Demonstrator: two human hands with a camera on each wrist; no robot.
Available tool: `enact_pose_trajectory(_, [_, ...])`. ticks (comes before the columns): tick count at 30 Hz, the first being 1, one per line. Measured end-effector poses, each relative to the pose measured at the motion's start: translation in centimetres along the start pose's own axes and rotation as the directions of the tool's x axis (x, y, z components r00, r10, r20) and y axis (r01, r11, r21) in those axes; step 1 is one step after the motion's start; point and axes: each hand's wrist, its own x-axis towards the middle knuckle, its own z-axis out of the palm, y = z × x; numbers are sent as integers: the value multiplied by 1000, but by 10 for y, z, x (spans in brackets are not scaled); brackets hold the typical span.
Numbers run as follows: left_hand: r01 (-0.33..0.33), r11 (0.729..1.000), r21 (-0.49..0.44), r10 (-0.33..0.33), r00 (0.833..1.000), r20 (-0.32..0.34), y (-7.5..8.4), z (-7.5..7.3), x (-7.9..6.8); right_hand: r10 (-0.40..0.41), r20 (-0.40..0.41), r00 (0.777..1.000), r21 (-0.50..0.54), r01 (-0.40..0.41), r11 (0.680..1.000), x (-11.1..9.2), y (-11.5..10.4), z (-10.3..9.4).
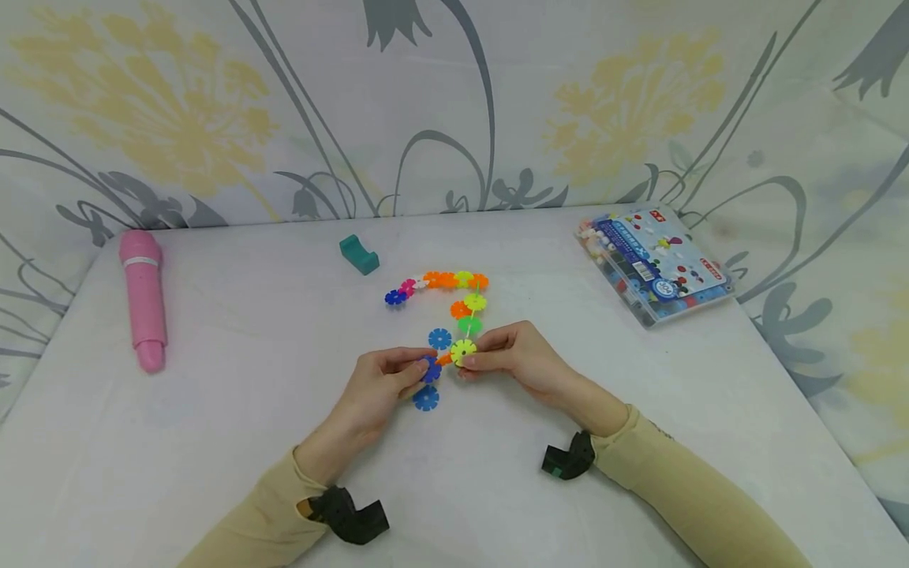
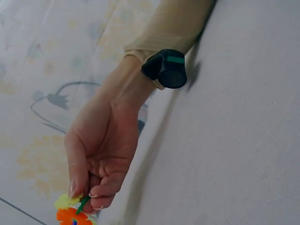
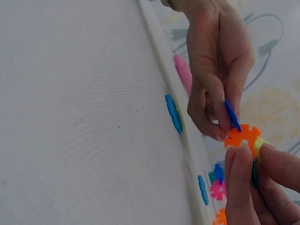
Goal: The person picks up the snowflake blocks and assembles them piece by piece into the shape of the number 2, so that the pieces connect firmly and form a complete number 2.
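Observation:
My left hand [image 1: 376, 386] pinches a dark blue snowflake disc [image 1: 432, 369] between thumb and fingers. Opposite it, my right hand [image 1: 521, 367] pinches a yellow snowflake disc [image 1: 464, 350] at the near end of a linked chain. Between the two hands sits an orange disc [image 3: 243, 136], its edge meeting the blue one in the right wrist view. From the yellow disc, the chain runs away through a green disc [image 1: 469, 325], then curves left to a dark blue end disc [image 1: 394, 297]. Two lighter blue discs, one behind [image 1: 439, 339] and one in front [image 1: 426, 398], lie beside my left fingers.
A pink cylinder [image 1: 145, 304] with a white band lies at the far left. Behind the chain is a teal notched block [image 1: 359, 255]. At the back right stands a clear plastic box [image 1: 656, 264] with a printed label. Flowered cloth [image 1: 454, 102] hangs behind the white table.

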Motion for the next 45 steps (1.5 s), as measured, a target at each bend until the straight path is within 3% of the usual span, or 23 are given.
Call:
enact_pose_trajectory(9, [-3,1000,-14,3,1000,6,0,1,-3,2,31,1000,-38,-1,999,1,-3,-1])
enact_pose_trajectory(14, [-7,1000,8,6,995,98,-1,-2,-2,8,71,997,-66,-3,998,1,-7,-5])
enact_pose_trajectory(17, [-7,999,40,1,987,158,-2,-3,-1,-9,99,995,-177,26,984,-2,-13,-10])
enact_pose_trajectory(20, [-8,999,48,-2,982,191,-2,-2,-1,-47,109,993,-339,82,937,-6,-18,-16])
enact_pose_trajectory(24, [-1,999,38,-7,978,209,-2,-1,-2,-133,95,987,-529,163,833,-13,-22,-18])
enact_pose_trajectory(28, [15,1000,25,-20,974,224,-2,2,-2,-240,87,967,-635,240,734,-22,-23,-16])
enact_pose_trajectory(30, [27,999,17,-31,972,233,-2,3,-2,-275,96,957,-654,269,707,-25,-24,-15])
enact_pose_trajectory(36, [39,999,-18,-32,961,275,-2,5,-2,-233,147,961,-626,273,731,-32,-20,-11])
enact_pose_trajectory(41, [38,999,-33,-27,962,272,-3,4,-3,-220,163,962,-609,273,744,-32,-17,-6])
enact_pose_trajectory(45, [20,999,-35,-10,961,277,-4,3,-3,-272,193,943,-623,332,709,-32,-15,-5])
